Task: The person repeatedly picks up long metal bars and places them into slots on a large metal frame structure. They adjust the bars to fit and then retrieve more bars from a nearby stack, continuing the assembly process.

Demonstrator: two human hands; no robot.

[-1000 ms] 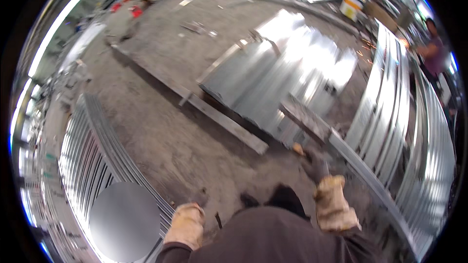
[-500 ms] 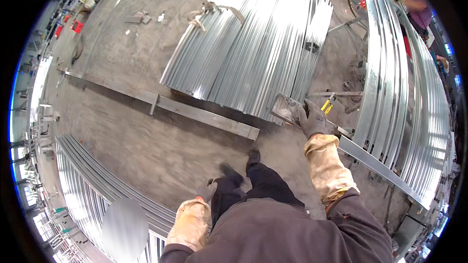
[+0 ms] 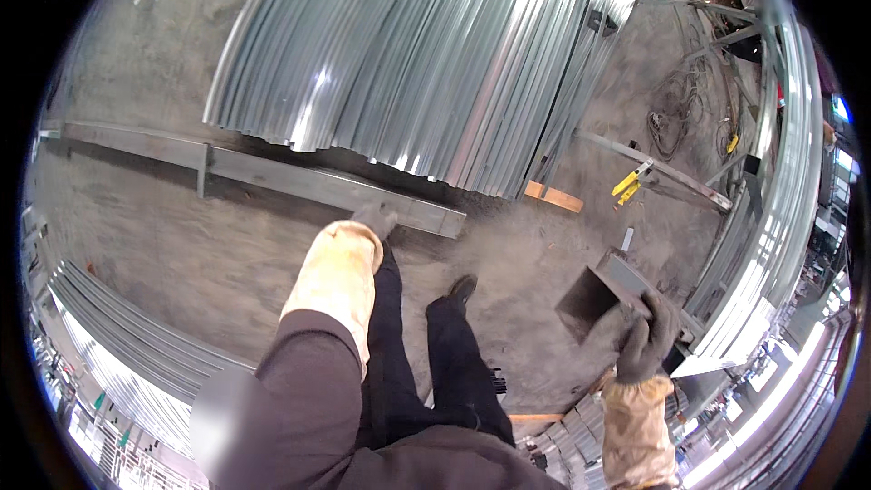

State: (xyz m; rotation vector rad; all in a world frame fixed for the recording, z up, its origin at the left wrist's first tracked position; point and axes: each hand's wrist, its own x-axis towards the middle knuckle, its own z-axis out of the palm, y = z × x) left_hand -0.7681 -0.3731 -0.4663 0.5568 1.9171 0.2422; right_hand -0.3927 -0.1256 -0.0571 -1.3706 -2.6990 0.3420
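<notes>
My gloved right hand (image 3: 646,338) grips the rim of a dark grey, open-sided metal box (image 3: 592,298) on the right. The box is held above the dusty floor, its hollow side showing. My gloved left hand (image 3: 376,218) is stretched forward with loosely bent fingers, and I see nothing in it. It overlaps a long flat metal beam (image 3: 327,189) on the floor; whether they touch I cannot tell. Pale cuffs cover both forearms.
A wide stack of galvanized metal tubes (image 3: 390,63) lies ahead. Yellow-handled pliers (image 3: 626,183) rest beside a thin metal bar (image 3: 653,166), near a wooden block (image 3: 553,197) and coiled cable (image 3: 671,118). More long profiles stand at the right (image 3: 787,172) and lower left (image 3: 136,327).
The right hand has brought the metal box away from the tube stack, rightward and closer to me. My left arm has swung forward. The legs have stepped, and the view has shifted.
</notes>
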